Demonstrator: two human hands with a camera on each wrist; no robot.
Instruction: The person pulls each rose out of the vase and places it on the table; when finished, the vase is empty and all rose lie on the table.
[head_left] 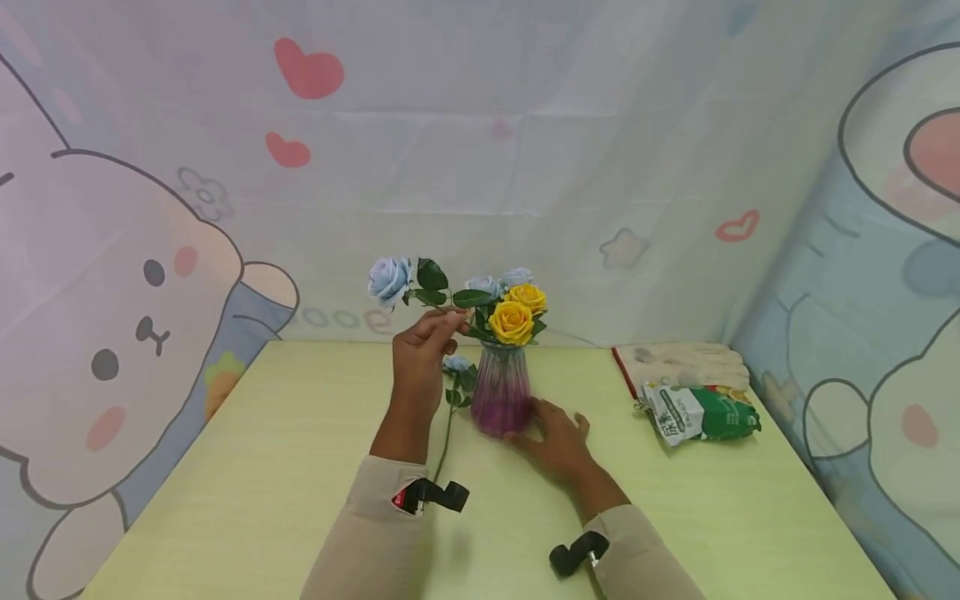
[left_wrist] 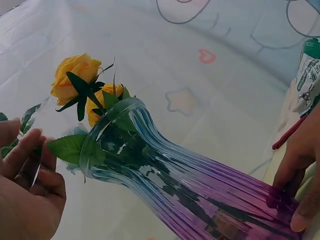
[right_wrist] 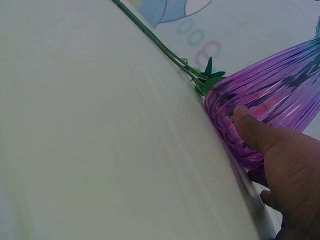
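A clear ribbed vase with a purple lower half [head_left: 501, 396] stands upright on the table, holding yellow roses [head_left: 513, 322] and blue roses [head_left: 483, 287]. My right hand [head_left: 557, 440] grips the vase low at its base, the thumb [right_wrist: 250, 127] lying against the purple glass. Left of the vase's mouth, my left hand [head_left: 423, 350] pinches the stem of an artificial blue rose [head_left: 390, 281], its bloom pointing left. In the left wrist view that bloom is out of sight. Another blue rose [head_left: 456, 364] lies on the table beside the vase, its stem [right_wrist: 150, 35] pointing toward me.
At the right of the pale yellow table [head_left: 247, 467] lies a green and white packet [head_left: 701, 412]. Behind it are cream gloves [head_left: 686, 365] with a red edge. A printed curtain [head_left: 465, 167] hangs behind the table.
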